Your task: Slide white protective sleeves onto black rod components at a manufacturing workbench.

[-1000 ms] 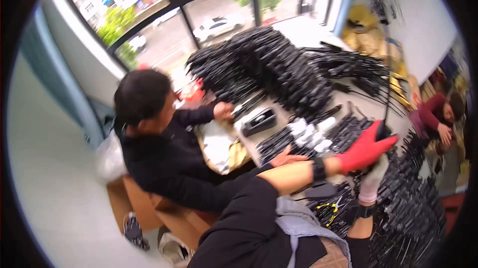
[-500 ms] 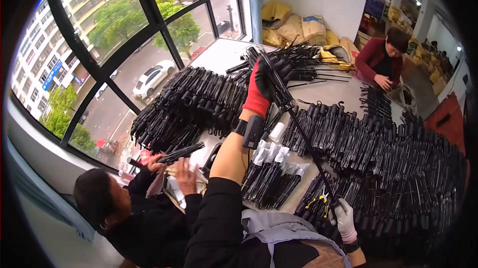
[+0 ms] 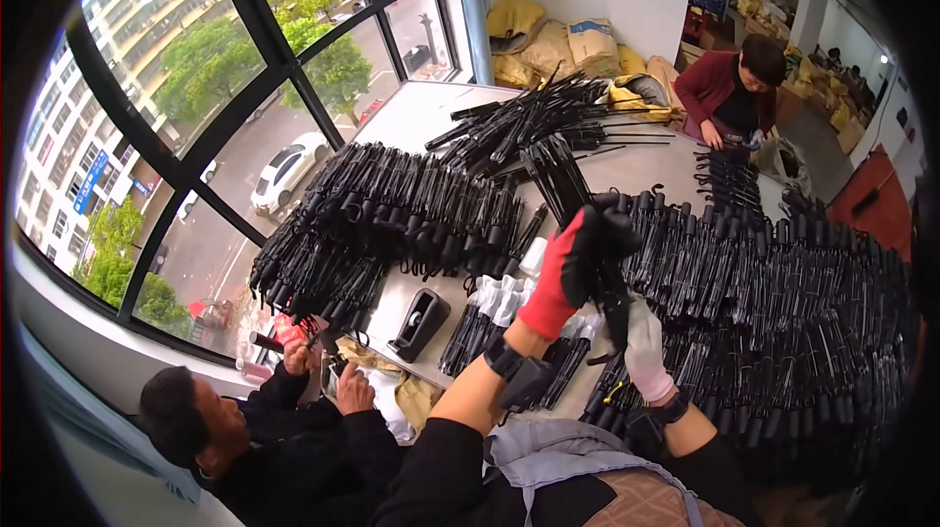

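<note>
A black folding umbrella frame (image 3: 558,179), its metal ribs bunched together, slants in front of me above the table. My left hand (image 3: 566,282), in a red and black glove, is closed around its middle. At the frame's lower end, my right hand (image 3: 646,351), in a white glove, is closed on the dark handle part; its fingertips are partly hidden. Beneath my left forearm lies a bundle of black umbrella frames with white-wrapped ends (image 3: 497,302). Yellow-handled pliers (image 3: 614,392) show only in part beside my right wrist.
Rows of black umbrella frames cover the table's right side (image 3: 764,302), with another stack (image 3: 392,204) at left and a loose heap (image 3: 539,120) behind. A black tape dispenser (image 3: 421,323) stands near a co-worker (image 3: 225,429) at left. Another person (image 3: 734,96) works at the far right.
My left hand has come down and nearer my right hand. The long shaft between them has shortened, and the ribs now sit close to the handle. My right hand has moved up slightly.
</note>
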`<action>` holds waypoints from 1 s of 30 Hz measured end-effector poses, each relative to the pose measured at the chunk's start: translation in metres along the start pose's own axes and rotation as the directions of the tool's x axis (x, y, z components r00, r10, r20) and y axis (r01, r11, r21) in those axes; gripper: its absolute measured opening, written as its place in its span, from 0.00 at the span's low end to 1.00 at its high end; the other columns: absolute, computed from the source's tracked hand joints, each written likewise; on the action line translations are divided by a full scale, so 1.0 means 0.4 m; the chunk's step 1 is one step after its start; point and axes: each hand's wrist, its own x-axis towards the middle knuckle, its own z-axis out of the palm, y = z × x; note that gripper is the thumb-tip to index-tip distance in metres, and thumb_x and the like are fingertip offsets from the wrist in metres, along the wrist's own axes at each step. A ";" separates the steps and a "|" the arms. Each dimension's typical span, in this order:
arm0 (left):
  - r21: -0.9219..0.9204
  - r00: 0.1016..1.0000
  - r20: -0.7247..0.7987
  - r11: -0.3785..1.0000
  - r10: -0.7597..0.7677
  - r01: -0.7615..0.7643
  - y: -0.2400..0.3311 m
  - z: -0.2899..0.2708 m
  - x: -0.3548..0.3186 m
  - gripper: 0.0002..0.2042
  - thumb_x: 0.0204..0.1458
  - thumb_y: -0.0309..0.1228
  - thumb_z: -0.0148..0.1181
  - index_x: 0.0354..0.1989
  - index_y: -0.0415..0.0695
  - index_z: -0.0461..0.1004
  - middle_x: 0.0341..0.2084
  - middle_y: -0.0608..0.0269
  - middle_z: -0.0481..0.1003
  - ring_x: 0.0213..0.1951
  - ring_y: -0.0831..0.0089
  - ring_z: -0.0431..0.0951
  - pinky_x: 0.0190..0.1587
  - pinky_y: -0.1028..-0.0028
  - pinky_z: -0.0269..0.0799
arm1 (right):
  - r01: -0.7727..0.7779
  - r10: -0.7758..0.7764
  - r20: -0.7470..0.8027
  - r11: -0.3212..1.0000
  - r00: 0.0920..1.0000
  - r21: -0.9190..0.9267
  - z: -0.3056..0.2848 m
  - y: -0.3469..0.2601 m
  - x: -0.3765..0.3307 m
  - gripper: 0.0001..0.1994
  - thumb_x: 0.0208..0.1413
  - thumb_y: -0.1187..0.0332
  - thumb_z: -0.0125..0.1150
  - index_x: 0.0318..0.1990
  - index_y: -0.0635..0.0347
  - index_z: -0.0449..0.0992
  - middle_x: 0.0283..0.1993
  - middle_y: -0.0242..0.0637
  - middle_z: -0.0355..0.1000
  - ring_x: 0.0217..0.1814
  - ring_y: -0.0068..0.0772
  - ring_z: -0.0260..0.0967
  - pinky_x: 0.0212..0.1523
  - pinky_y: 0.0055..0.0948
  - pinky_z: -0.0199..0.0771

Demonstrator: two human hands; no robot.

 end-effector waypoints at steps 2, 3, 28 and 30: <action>0.007 1.000 -0.004 1.000 -0.009 0.009 -0.003 -0.009 -0.043 0.21 0.60 0.43 0.54 0.51 0.37 0.67 0.23 0.64 0.69 0.24 0.73 0.71 0.30 0.71 0.71 | 0.251 -0.240 0.077 0.946 0.968 -0.203 -0.033 0.014 0.005 0.18 0.66 0.66 0.43 0.59 0.64 0.66 0.40 0.42 0.76 0.36 0.23 0.74 0.32 0.21 0.75; 0.075 0.999 -0.013 0.997 -0.032 0.033 -0.006 -0.039 -0.057 0.20 0.59 0.41 0.55 0.52 0.37 0.67 0.24 0.64 0.70 0.24 0.73 0.71 0.30 0.71 0.72 | 0.098 -0.092 0.119 0.994 0.989 -0.046 -0.061 0.015 0.011 0.18 0.66 0.68 0.43 0.59 0.63 0.66 0.42 0.41 0.76 0.37 0.25 0.75 0.32 0.22 0.76; 0.731 0.971 -0.227 0.644 -0.081 0.225 0.125 -0.407 -0.231 0.27 0.46 0.32 0.71 0.54 0.42 0.67 0.41 0.64 0.74 0.43 0.77 0.71 0.46 0.73 0.70 | -0.597 0.400 0.823 0.796 0.402 -0.096 0.187 0.047 0.206 0.24 0.62 0.59 0.56 0.61 0.61 0.63 0.53 0.40 0.73 0.41 0.27 0.75 0.38 0.26 0.76; 0.861 0.915 -0.351 0.315 -0.197 0.398 0.209 -0.550 -0.219 0.30 0.47 0.37 0.70 0.56 0.41 0.64 0.43 0.59 0.74 0.44 0.72 0.72 0.47 0.70 0.70 | -0.802 0.369 0.830 0.578 0.419 0.148 0.241 0.114 0.111 0.20 0.64 0.60 0.52 0.59 0.60 0.66 0.60 0.36 0.66 0.45 0.27 0.74 0.40 0.24 0.76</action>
